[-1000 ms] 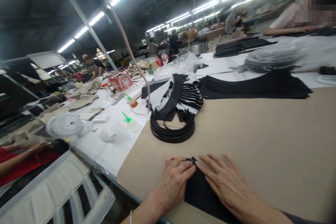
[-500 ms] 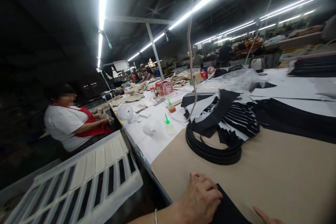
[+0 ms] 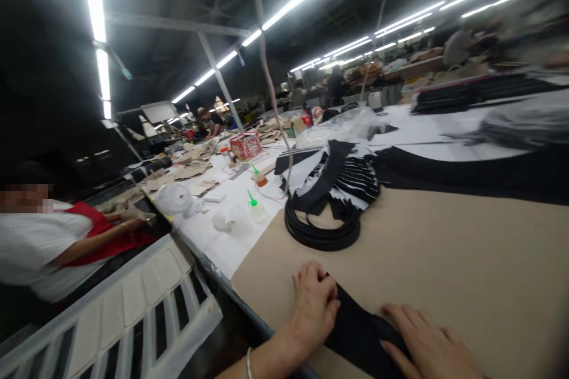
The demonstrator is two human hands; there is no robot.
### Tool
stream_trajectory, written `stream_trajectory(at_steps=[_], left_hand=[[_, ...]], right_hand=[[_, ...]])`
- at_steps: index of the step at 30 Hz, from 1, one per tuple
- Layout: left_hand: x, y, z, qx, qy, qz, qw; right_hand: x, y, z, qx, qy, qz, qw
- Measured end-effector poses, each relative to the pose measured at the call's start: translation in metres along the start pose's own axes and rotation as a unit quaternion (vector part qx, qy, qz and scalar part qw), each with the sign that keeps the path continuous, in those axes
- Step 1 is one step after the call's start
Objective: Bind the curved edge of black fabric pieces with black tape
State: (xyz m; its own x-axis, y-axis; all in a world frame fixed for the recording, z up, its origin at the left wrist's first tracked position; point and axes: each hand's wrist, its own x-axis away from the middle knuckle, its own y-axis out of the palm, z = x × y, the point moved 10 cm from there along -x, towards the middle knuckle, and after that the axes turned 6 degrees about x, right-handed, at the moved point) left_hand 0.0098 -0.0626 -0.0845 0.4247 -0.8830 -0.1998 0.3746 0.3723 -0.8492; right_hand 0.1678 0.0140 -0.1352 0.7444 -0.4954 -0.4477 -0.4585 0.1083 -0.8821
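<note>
A flat black piece of material [image 3: 362, 331], fabric or leather, lies on the beige sheet at the table's near edge. My left hand [image 3: 313, 302], with a bracelet at the wrist, has its fingers curled on the far left end of the piece; the fingertips are partly hidden. Over the piece's right side rests my right hand [image 3: 431, 343], fingers stretched and thumb apart. Just beyond my hands sits a coil of black cord [image 3: 322, 237], with cut black strips [image 3: 355, 177] behind it.
Left of the table, a rack [image 3: 208, 314] holds pale and black strips. A co-worker in a red apron [image 3: 95, 225] handles material there. A white fan [image 3: 174, 198], green-tipped bottles [image 3: 256, 208] and a red patterned box [image 3: 246, 146] stand on the table. A cable [image 3: 269, 77] hangs above.
The view has turned right. My right hand has come further into view and now lies over the black piece. My left hand stays at the piece's far end.
</note>
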Motion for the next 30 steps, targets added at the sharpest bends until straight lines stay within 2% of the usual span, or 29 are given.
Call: stream_trajectory(at_steps=[2,4,6,8,10,13,20,30], left_hand=[[-0.001,-0.003,-0.005,0.003,-0.023,0.003,1.000],[-0.004,-0.005,-0.001,0.006,-0.021,-0.004,1.000],[-0.007,0.001,0.017,0.016,0.025,-0.045,0.999],[-0.008,0.013,0.041,0.028,0.091,-0.112,0.989],[-0.007,0.025,0.059,0.034,0.135,-0.168,0.976],[-0.011,0.038,0.067,0.033,0.147,-0.211,0.966],[-0.020,0.052,0.064,0.032,0.145,-0.257,0.955],[-0.022,0.058,0.070,0.044,0.147,-0.297,0.942]], right_hand=[[-0.009,-0.007,-0.005,-0.013,0.048,-0.111,0.993],[-0.016,-0.014,-0.009,-0.031,0.082,-0.188,0.978],[-0.020,-0.019,-0.010,-0.052,0.113,-0.243,0.962],[-0.022,-0.022,-0.010,-0.072,0.132,-0.275,0.950],[-0.023,-0.023,-0.009,-0.086,0.142,-0.287,0.943],[-0.025,-0.021,-0.005,-0.099,0.152,-0.292,0.939],[-0.024,-0.018,0.006,-0.124,0.169,-0.296,0.932],[-0.020,-0.019,0.003,-0.167,0.156,-0.283,0.932]])
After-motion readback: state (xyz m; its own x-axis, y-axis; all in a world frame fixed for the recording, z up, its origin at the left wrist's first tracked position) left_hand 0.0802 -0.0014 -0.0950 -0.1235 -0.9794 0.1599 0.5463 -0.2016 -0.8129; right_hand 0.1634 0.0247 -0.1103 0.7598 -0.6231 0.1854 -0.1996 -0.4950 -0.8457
